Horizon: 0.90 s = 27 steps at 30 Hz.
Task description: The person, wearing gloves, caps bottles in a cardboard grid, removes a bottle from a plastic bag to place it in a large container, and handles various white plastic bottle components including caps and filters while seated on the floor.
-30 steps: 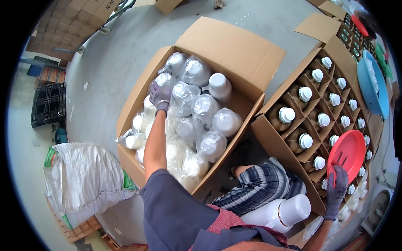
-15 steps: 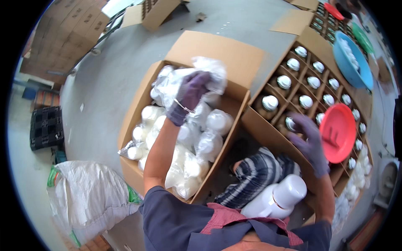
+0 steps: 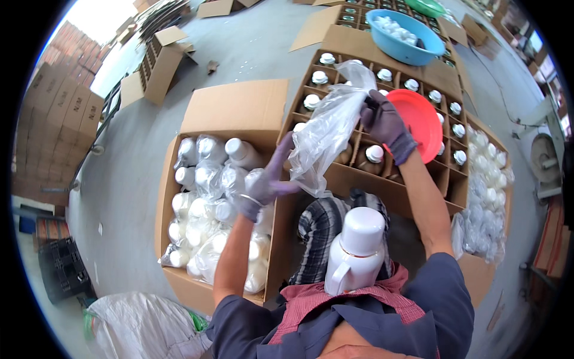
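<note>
A limp clear plastic bag (image 3: pixel 329 134) hangs at an angle over the near left corner of the divided carton (image 3: pixel 406 194). Gloved in purple, my right hand (image 3: pixel 385 119) pinches its upper end, beside a red plastic dish (image 3: pixel 418 122). My left hand (image 3: pixel 263 188), also gloved, is open with thumb and fingers spread, over the right side of the left carton (image 3: pixel 161 221). That carton holds several white, cup-topped pieces wrapped in clear plastic (image 3: pixel 206 179). On my lap stands a white vacuum flask (image 3: pixel 356 257), upright, its handle toward me; neither hand touches it.
White-capped bottles (image 3: pixel 375 154) fill compartments of the divided carton. A blue basin (image 3: pixel 406 45) with white pieces rests beyond it. At right is another carton of plastic-wrapped white pieces (image 3: pixel 484 179). A white woven sack (image 3: pixel 143 326) lies lower left; stacked cartons (image 3: pixel 54 131) stand far left.
The plastic bag, earlier in my left hand over the left carton, is now in my right hand over the divided carton. My left hand has opened. The view has shifted right.
</note>
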Each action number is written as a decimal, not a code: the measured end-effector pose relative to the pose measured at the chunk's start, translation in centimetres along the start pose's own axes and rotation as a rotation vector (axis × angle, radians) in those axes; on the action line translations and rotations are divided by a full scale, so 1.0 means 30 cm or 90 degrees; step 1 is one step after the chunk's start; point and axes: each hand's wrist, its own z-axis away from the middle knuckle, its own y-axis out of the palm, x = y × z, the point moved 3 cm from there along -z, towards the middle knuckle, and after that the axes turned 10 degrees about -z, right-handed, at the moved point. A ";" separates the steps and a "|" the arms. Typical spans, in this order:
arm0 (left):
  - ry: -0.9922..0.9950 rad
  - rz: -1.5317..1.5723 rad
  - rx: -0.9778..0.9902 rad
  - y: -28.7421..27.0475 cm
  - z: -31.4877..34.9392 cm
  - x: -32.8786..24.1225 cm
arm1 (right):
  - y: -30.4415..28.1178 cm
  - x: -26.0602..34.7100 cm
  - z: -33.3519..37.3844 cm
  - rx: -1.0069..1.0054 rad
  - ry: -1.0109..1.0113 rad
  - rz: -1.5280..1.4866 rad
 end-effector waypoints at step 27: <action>-0.526 0.212 0.374 0.316 0.734 -0.197 | -0.210 -0.709 1.276 0.213 -0.309 1.334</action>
